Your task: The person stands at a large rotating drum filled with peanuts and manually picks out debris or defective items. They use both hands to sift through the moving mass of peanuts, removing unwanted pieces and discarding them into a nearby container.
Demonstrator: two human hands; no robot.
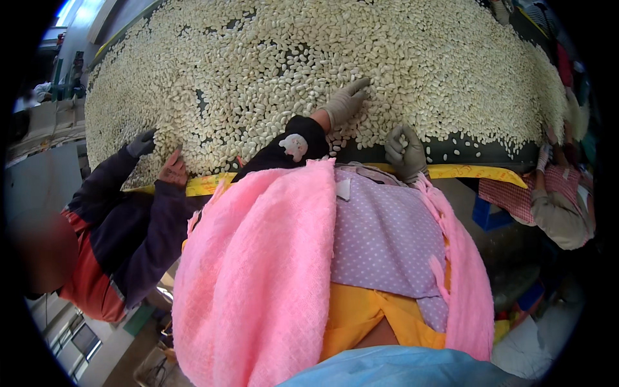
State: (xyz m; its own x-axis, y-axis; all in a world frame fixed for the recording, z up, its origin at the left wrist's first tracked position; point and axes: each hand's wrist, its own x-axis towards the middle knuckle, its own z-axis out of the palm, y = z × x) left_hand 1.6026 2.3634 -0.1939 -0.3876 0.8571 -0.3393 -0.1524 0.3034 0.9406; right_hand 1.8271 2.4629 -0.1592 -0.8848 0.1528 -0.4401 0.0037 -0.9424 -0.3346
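Large white beans (pixel 271 92) lie spread in a thick layer over a dark table surface (pixel 440 149) before me. My left hand (pixel 346 102), in a pale grey glove, reaches into the middle of the beans with its fingers extended and touching them; nothing shows gripped in it. Nearer my body, at the table's near edge, my right hand (pixel 406 151) wears a similar glove. Its fingers are curled, with a white bean (pixel 404 141) between thumb and fingers. The inside of its palm is partly hidden.
Yellow printed edging (pixel 476 172) runs along the near side. At the left, a co-worker in a dark and red jacket (pixel 125 232) has both gloved hands among the beans. Other workers (pixel 563 198) are at the right. A blue plastic stool or crate (pixel 488 215) stands below the table edge.
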